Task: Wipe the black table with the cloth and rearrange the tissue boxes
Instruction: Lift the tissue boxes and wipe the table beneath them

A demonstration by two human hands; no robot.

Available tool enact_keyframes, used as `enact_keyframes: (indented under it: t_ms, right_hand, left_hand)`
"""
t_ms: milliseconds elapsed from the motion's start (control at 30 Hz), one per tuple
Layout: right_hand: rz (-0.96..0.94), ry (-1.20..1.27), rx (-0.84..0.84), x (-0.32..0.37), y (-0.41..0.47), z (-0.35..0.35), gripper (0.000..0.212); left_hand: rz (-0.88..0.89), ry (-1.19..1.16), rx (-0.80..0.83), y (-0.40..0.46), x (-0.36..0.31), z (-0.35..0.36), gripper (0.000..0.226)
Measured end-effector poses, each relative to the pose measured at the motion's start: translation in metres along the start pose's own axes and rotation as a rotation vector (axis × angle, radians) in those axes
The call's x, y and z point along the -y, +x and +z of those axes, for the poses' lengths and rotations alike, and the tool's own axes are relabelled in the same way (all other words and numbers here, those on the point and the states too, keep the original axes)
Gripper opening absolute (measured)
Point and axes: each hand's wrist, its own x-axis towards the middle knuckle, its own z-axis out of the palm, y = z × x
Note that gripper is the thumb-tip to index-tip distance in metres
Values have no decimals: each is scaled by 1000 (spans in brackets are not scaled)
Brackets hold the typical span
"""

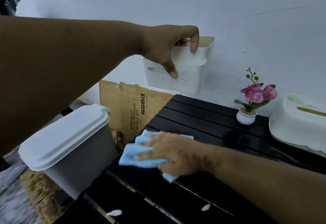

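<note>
Head view looks down on the black slatted table (202, 123), which fills the lower right and serves as the landmark for everything else. Behind the table rises a white wall (247, 12). Off the table's left edge stands a grey bin (79, 167) with a white lid (65, 135), and behind the bin, against the wall, leans a sheet of cardboard (127, 107) printed with black lettering.

Above the table's far left corner, the left hand (164, 47) holds a white tissue box (187, 75) in the air, clear of the tabletop. Its fingers curl over the box's tan wooden top edge and the thumb presses the front face, so the hand is grasping the box. A second tissue box (296, 123), white and rounded with a slot on top, sits on the table at its right end, partly cut off by the frame.

On the table near its left edge, the right hand (169, 153) lies flat with fingers spread straight, pressing a blue cloth (134, 153) onto the surface; the cloth shows past the fingertips and under the heel of the palm. This hand is released, not clenched.

Near the table's far edge, between the two boxes, stands a small white pot (246, 117) with pink flowers (258, 93). Two white scraps (114, 212) lie on the table's near slats.
</note>
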Motion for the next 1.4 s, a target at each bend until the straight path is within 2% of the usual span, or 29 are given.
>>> enact_keyframes:
  t_ms: [133,267,333,433,500,667,833,933,1133,1400]
  right_hand:
    - [306,-74,15,-75,0,-14,75]
    - [811,-9,-94,-144,-18,-18,55]
    - [929,-7,-81,-147,-23,-13,59]
    - [909,-28,-60,-122,-28,-11,83]
    - [884,-17,-66,-97,-40,-6,78]
    - [675,16,-50,-14,-95,14,64]
    - [627,108,-14,59,-168,16,64]
    - [657,120,20,71,-185,19,62]
    - [676,145,-16,73,-184,16,63]
    - [670,170,-60,72,-184,15,67]
  left_hand:
    - [3,15,2,3,1,0,68]
    - [10,25,-7,4,3,-2,68]
    - [5,20,-8,4,4,-2,68]
    - [3,6,-8,2,4,1,68]
    - [-3,-6,-15,1,2,6,69]
    - [-33,-40,9,0,-2,29,71]
    - [-67,-78,46,10,-7,65,70]
    - [-92,-65,34,18,-10,89,68]
    - [-100,-16,30,41,-20,124,64]
    - [-111,-104,-8,63,-10,159,67]
